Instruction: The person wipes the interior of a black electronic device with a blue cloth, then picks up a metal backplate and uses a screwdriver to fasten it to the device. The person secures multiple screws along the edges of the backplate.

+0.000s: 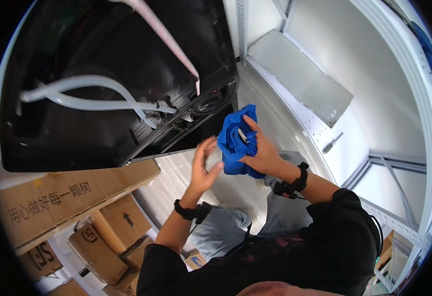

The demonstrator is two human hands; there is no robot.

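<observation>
My right hand point(265, 153) grips a bunched blue cloth point(230, 148), with the thumb and fingers around its right side. A small whitish end point(242, 135) shows in the folds of the cloth; what it belongs to is hidden. Just left of the cloth, my left hand point(204, 165) is held with its fingers apart and slightly curled, and nothing in it. Beyond both hands stands a large black panel or casing point(102, 54), possibly part of an appliance. Two pale flexible hoses point(95, 81) cross on it, and a pinkish strip point(169, 42) runs down to its edge.
A grey metal plate point(302, 74) leans on the white shelving at the right. On a white shelf lies a screwdriver point(332, 143). At the lower left are a long cardboard box point(102, 185) and several smaller cartons point(122, 222). Pale flooring point(174, 182) shows below the casing.
</observation>
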